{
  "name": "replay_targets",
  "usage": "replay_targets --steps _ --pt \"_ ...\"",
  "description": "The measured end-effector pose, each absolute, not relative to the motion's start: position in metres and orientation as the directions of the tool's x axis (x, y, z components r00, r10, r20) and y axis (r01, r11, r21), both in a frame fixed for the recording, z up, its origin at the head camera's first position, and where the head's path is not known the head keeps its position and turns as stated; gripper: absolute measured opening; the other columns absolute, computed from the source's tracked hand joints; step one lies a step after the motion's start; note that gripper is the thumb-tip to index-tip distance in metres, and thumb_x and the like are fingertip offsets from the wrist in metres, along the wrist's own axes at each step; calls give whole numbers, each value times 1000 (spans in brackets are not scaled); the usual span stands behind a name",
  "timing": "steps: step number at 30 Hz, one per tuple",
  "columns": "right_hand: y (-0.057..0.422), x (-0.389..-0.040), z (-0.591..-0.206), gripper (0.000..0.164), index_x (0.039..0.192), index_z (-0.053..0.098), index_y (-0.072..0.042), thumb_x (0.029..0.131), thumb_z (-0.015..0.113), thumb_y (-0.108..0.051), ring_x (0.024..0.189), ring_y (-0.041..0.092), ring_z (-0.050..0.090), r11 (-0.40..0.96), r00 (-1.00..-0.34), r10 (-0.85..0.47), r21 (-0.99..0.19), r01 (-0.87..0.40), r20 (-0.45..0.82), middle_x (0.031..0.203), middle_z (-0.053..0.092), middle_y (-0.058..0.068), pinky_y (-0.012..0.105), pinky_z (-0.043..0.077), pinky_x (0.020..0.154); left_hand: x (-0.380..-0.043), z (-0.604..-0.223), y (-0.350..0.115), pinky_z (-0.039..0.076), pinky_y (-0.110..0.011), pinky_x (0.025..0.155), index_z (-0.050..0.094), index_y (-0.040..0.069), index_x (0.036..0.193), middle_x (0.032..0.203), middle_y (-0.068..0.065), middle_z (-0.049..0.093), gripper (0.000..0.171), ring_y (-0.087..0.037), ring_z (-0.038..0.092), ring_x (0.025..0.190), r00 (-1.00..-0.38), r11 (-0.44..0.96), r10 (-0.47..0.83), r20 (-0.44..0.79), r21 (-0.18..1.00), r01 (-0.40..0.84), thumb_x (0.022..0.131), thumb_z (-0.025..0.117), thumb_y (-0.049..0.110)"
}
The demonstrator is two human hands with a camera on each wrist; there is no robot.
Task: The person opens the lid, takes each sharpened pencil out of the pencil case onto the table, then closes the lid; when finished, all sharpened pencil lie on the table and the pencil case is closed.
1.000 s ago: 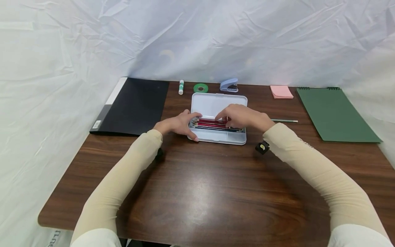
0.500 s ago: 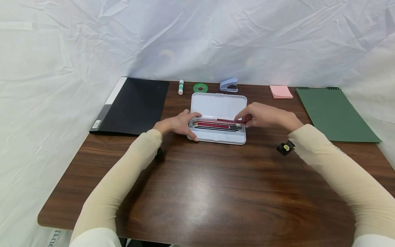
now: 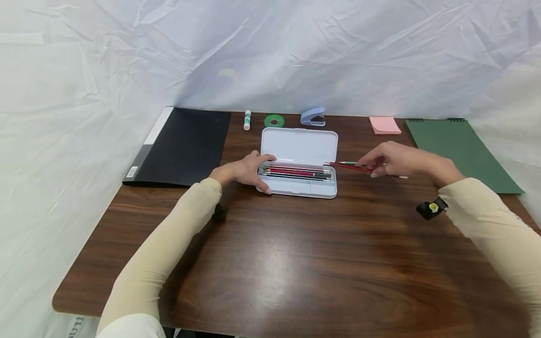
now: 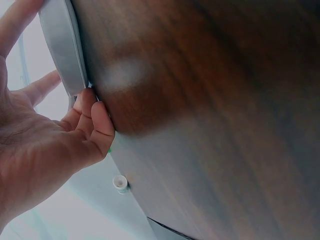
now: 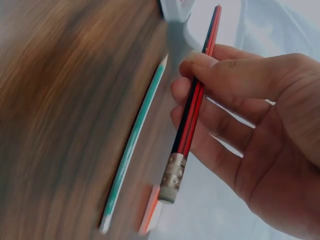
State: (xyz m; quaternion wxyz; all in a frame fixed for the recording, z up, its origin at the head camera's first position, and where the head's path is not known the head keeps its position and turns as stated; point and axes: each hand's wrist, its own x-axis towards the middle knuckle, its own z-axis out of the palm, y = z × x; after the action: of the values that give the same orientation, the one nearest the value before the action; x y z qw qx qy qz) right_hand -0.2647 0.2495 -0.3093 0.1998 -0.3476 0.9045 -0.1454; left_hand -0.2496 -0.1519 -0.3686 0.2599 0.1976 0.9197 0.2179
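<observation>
A white pencil case (image 3: 323,188) lies with its lid raised, several pencils (image 3: 296,173) side by side in its long compartment. My left hand (image 3: 244,171) grips the case's left end, thumb at the front corner and a finger near the hinge. In the left wrist view its fingertips (image 4: 101,117) are at the case's edge. To the right of the case, my right hand (image 3: 395,158) pinches a red-and-black striped pencil (image 5: 192,110) between thumb and fingers, its eraser end toward the wrist camera. A green pencil (image 5: 131,145) lies on the table beneath it.
Left of the case is a black folder (image 3: 186,145). Along the back are a glue stick (image 3: 247,120), green tape (image 3: 274,120), a blue stapler (image 3: 313,117) and pink sticky notes (image 3: 385,125). A green spiral notebook (image 3: 460,157) lies at the right.
My right hand has taken the red-and-black pencil out of the case and moved right with it, over the green pencil. My left hand has stayed on the case.
</observation>
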Motion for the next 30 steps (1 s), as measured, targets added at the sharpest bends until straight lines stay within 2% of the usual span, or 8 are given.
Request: replay_targets --steps 11,17,23,30 --pt "283 -271 -334 32 118 72 -3 86 72 2 83 15 64 766 -728 -635 -327 -553 -258 94 72 3 32 52 68 -248 -367 -153 38 -44 102 28 21 156 131 -18 35 97 -30 38 118 -788 824 481 -385 505 257 79 84 38" --pt "282 -270 -345 32 114 74 -7 84 74 2 83 16 65 775 -755 -626 -262 -575 -195 93 73 3 36 51 68 -248 -365 -152 38 -45 102 28 22 156 131 -17 35 98 -30 38 119 -794 827 471 -385 504 247 78 84 38" --pt "283 -270 -353 30 113 74 -6 84 74 2 80 17 62 786 -777 -612 -225 -576 -150 91 72 4 37 48 66 -248 -366 -153 38 -44 102 27 22 157 131 -17 35 97 -30 38 118 -793 826 472 -386 508 244 79 84 38" --pt "283 -271 -358 27 109 74 -5 83 74 3 80 19 63 795 -796 -597 -203 -571 -100 89 71 4 41 51 69 -249 -366 -153 39 -44 101 28 22 156 131 -17 35 97 -29 38 119 -790 829 473 -389 501 249 79 84 39"
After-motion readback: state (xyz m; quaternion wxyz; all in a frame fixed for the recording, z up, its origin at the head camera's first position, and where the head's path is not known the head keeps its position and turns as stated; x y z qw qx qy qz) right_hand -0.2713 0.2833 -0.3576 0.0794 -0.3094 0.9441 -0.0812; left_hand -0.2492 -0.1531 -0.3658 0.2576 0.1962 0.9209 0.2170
